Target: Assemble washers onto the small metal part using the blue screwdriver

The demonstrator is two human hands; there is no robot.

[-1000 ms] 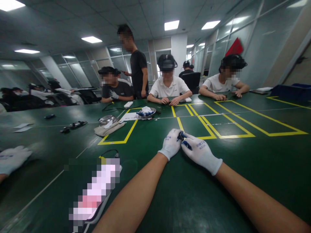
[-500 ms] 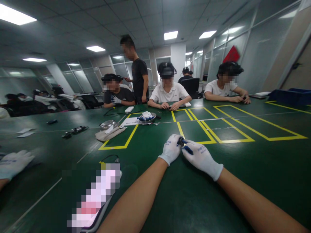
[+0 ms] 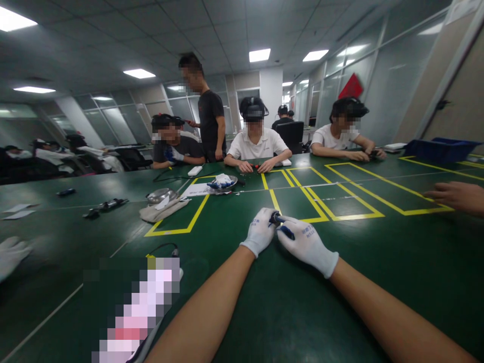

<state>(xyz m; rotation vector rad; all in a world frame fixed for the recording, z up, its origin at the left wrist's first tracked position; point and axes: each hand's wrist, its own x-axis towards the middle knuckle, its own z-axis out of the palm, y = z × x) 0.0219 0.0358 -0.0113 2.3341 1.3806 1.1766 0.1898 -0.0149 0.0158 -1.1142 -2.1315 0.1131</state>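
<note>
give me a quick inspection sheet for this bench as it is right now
surface: green table marked with yellow tape boxes
job's things: small dark part with a blue piece, held between both hands
clutter: metal bowl on a cloth; dish of gloves; paper sheet; dark tools
hands: left hand and right hand, both in white gloves, closed on the part
cables: black cable looped near the left forearm
surroundings: seated people across the table; standing person; co-worker's bare hand at right; blue bin
</note>
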